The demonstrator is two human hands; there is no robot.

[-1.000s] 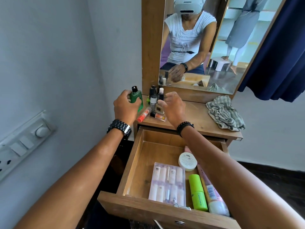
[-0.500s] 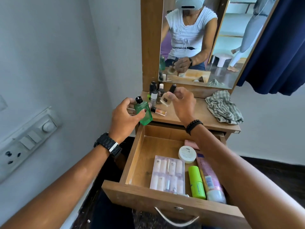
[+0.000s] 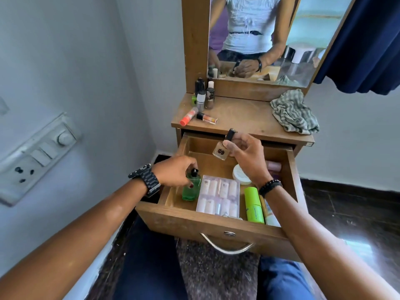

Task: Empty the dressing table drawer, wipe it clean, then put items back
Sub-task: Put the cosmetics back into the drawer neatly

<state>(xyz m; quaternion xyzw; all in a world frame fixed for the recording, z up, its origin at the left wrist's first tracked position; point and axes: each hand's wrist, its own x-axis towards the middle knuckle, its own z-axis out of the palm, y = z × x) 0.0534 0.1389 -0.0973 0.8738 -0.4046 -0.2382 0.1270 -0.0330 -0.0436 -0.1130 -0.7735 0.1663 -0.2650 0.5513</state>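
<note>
The wooden drawer point(image 3: 207, 226) is pulled open. My left hand point(image 3: 173, 173) grips a green glass bottle point(image 3: 191, 189) by its top, and the bottle stands in the drawer's left front corner. My right hand point(image 3: 246, 156) holds a beige bottle with a black cap point(image 3: 221, 148), tilted, above the drawer's back. Inside lie a clear case of small vials point(image 3: 218, 197), a lime green tube point(image 3: 253, 205), a white round jar point(image 3: 240, 174) and a pink tube point(image 3: 273, 165), partly hidden by my right arm.
On the tabletop point(image 3: 242, 115) stand several small bottles point(image 3: 203, 94) at the back left; an orange-capped tube point(image 3: 188, 116) and a small vial point(image 3: 207, 118) lie near them. A striped cloth point(image 3: 294, 111) sits at the right. Mirror behind, wall with a switchboard point(image 3: 39, 154) at left.
Both hands came down from the tabletop. The left lowered the green bottle into the drawer's left front corner; the right carried the beige bottle to above the drawer.
</note>
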